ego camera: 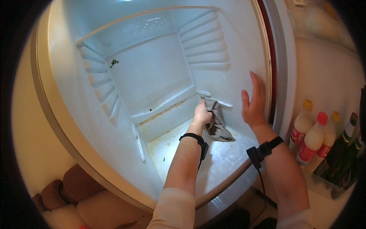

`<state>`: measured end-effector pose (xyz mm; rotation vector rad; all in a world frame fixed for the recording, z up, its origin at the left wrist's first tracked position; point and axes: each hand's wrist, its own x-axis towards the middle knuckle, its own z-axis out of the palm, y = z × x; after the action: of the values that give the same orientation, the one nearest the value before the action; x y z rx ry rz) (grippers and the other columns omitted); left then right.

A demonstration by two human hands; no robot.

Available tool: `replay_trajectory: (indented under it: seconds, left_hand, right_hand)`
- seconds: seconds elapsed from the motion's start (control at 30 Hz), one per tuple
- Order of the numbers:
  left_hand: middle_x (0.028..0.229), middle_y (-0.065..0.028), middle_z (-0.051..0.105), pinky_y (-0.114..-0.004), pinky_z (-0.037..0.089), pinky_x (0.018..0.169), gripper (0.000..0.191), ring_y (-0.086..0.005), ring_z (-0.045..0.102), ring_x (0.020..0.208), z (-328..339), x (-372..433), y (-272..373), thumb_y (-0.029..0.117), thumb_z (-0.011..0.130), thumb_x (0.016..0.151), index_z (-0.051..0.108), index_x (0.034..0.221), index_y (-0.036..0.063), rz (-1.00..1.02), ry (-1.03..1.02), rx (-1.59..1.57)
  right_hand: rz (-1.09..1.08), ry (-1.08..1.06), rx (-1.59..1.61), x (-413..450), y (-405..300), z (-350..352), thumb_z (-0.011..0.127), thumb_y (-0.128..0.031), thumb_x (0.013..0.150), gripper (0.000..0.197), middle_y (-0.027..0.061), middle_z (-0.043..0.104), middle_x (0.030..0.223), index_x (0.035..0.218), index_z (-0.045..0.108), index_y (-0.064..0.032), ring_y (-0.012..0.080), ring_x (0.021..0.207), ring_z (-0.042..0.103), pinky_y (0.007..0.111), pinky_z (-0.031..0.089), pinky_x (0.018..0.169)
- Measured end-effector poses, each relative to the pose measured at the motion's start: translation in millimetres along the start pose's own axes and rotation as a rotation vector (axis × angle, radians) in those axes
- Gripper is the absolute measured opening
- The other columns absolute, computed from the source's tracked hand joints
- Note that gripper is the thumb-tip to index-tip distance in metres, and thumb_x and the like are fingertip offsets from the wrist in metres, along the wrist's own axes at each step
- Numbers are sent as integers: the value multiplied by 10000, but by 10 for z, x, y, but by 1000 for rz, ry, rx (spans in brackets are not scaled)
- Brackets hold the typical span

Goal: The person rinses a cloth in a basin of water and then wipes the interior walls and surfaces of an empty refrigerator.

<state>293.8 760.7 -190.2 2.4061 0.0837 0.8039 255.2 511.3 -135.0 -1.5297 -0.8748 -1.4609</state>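
Deep inside a refrigerator compartment, my left hand (203,114) grips a grey cloth (218,121). The cloth is bunched against the lower right wall near the back corner, and its loose end hangs toward the floor. My right hand (254,102) holds nothing; its fingers are spread at the right side wall (237,80), close to the front edge. Whether its palm presses on the wall I cannot tell. A brownish stain (163,112) runs along the step at the back. Small green and yellowish bits lie on the wet-looking compartment floor (160,148).
Ribbed shelf supports (206,43) line both side walls. A green plant scrap (114,63) clings to the back wall's left side. On the open door at right stand plastic bottles (311,141) and green glass bottles (340,147). A brown sofa (105,206) is at lower left.
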Motion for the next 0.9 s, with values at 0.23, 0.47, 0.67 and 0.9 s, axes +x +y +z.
replay_trajectory:
  seconds: [0.23,0.47,0.67,0.9]
  left_hand:
    - [1580,-248,327,-396,304,1203,764,-422,349,1431,-124,372,-428,1,592,750,387,1485,-42,25,49,242]
    - [1331,-260,567,-395,425,1084,721,-402,532,1282,-41,612,-544,-5,645,714,423,1399,-14,-72,-86,-78]
    - [1253,-285,612,-424,463,1014,586,-439,571,1213,-187,675,-596,-7,638,769,453,1324,21,-11,-129,65]
    - [1182,-285,625,-431,453,1021,586,-446,566,1202,-99,539,-462,-64,626,706,483,1271,0,42,-87,138]
  right_hand:
    - [1,-19,-36,38,-48,-27,592,-68,917,587,253,470,1410,1461,386,10,424,1310,443,483,334,1136]
    - [-43,-46,-86,24,-30,-19,616,-82,898,588,246,487,1392,1443,412,3,420,1291,454,487,342,1117]
    - [-85,-52,-111,24,-26,-4,633,-93,887,580,223,503,1390,1426,439,2,418,1294,457,496,343,1119]
    - [-76,-57,-120,7,1,13,639,-91,888,578,209,501,1407,1425,443,-5,407,1321,444,494,333,1136]
